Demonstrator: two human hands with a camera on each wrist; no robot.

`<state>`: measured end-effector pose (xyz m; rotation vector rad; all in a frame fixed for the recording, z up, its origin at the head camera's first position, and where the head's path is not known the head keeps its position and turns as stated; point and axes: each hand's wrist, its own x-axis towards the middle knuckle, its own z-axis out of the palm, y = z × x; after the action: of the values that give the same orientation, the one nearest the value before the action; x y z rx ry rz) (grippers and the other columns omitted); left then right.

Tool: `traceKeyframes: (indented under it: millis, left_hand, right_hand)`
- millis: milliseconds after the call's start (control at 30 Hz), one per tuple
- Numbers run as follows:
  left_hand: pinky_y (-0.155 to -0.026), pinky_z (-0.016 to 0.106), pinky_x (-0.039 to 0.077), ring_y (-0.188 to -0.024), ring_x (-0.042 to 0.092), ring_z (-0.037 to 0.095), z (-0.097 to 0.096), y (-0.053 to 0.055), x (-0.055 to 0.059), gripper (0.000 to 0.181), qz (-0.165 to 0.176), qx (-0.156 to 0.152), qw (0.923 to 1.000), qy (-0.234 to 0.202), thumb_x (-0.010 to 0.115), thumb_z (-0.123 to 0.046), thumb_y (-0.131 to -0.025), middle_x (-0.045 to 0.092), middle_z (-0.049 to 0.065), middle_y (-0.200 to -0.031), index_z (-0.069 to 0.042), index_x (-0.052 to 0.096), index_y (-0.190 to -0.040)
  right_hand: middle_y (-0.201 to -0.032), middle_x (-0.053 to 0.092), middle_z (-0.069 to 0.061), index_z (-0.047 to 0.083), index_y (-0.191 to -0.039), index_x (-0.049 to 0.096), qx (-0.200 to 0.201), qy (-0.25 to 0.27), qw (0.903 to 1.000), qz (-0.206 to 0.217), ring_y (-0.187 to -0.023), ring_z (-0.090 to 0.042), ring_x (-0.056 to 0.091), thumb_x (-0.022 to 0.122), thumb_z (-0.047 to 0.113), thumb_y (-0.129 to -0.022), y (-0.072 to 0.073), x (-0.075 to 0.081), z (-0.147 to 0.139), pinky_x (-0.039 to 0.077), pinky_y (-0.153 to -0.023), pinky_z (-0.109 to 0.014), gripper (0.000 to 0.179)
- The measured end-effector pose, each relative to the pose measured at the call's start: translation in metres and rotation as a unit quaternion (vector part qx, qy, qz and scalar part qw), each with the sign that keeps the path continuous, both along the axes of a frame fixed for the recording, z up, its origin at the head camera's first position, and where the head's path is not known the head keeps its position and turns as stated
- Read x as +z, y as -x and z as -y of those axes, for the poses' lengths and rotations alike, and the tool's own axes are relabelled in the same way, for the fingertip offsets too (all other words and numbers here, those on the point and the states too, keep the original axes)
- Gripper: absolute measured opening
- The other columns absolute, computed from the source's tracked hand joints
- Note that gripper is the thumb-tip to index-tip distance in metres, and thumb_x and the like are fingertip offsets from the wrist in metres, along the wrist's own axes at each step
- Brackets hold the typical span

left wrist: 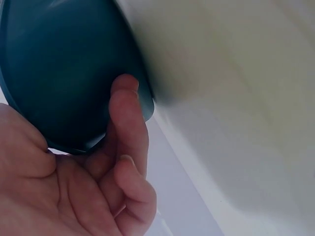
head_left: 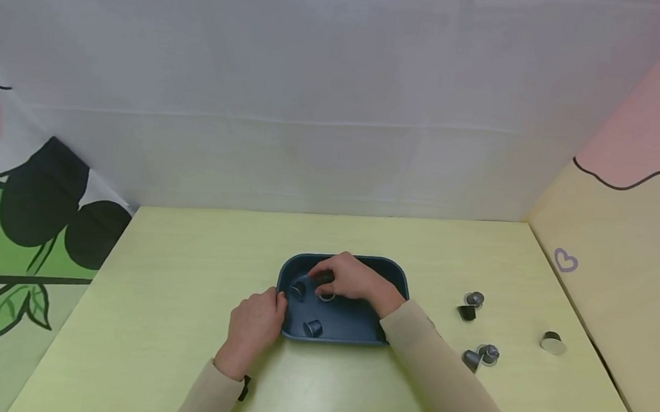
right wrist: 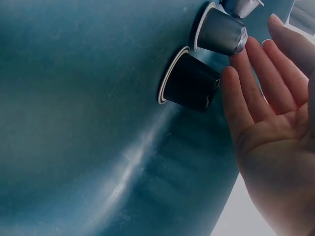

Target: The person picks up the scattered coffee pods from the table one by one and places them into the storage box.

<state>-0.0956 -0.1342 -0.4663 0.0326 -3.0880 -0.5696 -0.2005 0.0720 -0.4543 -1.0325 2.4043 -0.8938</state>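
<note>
A dark blue tray with rounded corners lies on the table. My left hand grips its left rim, and the left wrist view shows bent fingers against the tray's outer wall. Inside the tray, my right hand reaches over several coffee capsules. In the right wrist view its fingers are extended, with fingertips right at a black capsule and a grey capsule. A silver capsule is partly cut off there. Another capsule lies on its side near the tray's front wall.
To the right of the tray, coffee capsules lie on the table in two small groups: a rear pair and a front pair. Farther right is a single capsule. A white cloth hangs behind the table, with printed panels at both sides.
</note>
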Motion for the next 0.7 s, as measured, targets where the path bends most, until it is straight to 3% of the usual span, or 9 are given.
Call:
traceKeyframes:
  millis: [233, 467, 700]
  left_hand:
    - [-0.044, 0.039, 0.041, -0.051, 0.052, 0.026, -0.0008, 0.0004, -0.0005, 0.034, 0.001, 0.003, 1.0000, -0.001, 0.048, -0.027, -0.101, 0.049, 0.008, -0.060, -0.006, 0.056, -0.075]
    - [-0.044, 0.040, 0.041, -0.051, 0.053, 0.027, 0.0001, -0.0008, -0.0013, 0.033, -0.005, 0.001, 1.0000, -0.002, 0.048, -0.026, -0.101, 0.049, 0.009, -0.059, -0.007, 0.055, -0.075]
    - [-0.045, 0.041, 0.041, -0.051, 0.053, 0.027, -0.0002, 0.0000, -0.0014, 0.033, 0.002, 0.001, 1.0000, -0.001, 0.047, -0.026, -0.101, 0.050, 0.009, -0.060, -0.007, 0.055, -0.076]
  right_hand:
    - [-0.116, 0.070, -0.001, 0.011, -0.123, 0.070, -0.002, 0.006, 1.0000, 0.000, -0.081, -0.006, 0.065, 0.075, 0.015, -0.089, -0.0005, 0.0016, -0.0009, 0.051, -0.071, -0.025, 0.034]
    - [-0.119, 0.070, -0.002, 0.009, -0.124, 0.069, 0.003, 0.020, 0.9998, -0.004, -0.106, -0.015, 0.066, 0.074, 0.014, -0.090, -0.0018, 0.0065, -0.0012, 0.051, -0.080, -0.026, 0.035]
    - [-0.119, 0.069, 0.000, 0.009, -0.125, 0.069, 0.001, 0.055, 0.9985, 0.005, -0.105, -0.014, 0.067, 0.074, 0.018, -0.090, 0.0020, 0.0071, -0.0045, 0.051, -0.082, -0.026, 0.036]
